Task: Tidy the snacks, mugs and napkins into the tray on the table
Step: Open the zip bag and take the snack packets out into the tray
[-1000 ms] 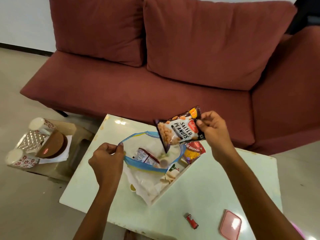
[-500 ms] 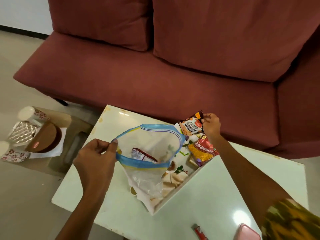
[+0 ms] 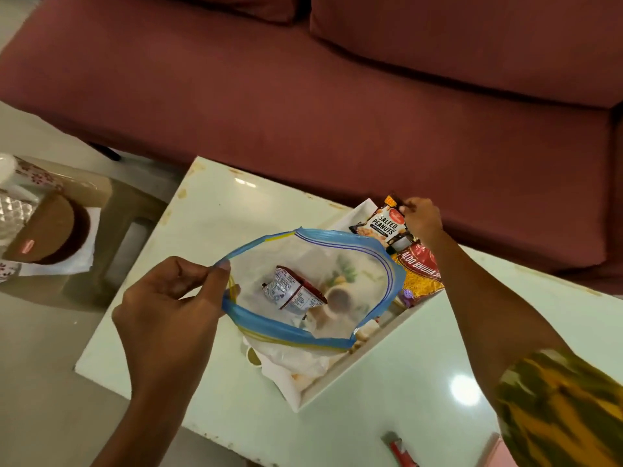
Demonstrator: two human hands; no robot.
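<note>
My left hand [image 3: 172, 308] pinches the blue rim of a clear zip bag [image 3: 337, 244] and holds its mouth wide over the white tray [image 3: 364, 369]. A small red snack packet [image 3: 293, 293] lies inside the bag. My right hand [image 3: 423, 220] grips the top corner of a salted peanuts packet [image 3: 379, 224] at the tray's far corner, beside a red and yellow bhujia packet [image 3: 419, 274] lying in the tray. The tray's floral bottom shows blurred through the bag.
The tray sits on a pale green table [image 3: 215, 217] in front of a maroon sofa [image 3: 337, 96]. A low stool [image 3: 111, 210] at the left carries patterned mugs [image 3: 20, 170], a brown round box [image 3: 50, 230] and a white napkin [image 3: 79, 261]. A red lighter [image 3: 401, 453] lies near the front edge.
My right hand carried the peanuts packet from above the bag down to the tray's far corner. The left hand kept hold of the bag's rim. The camera tilted down and closer.
</note>
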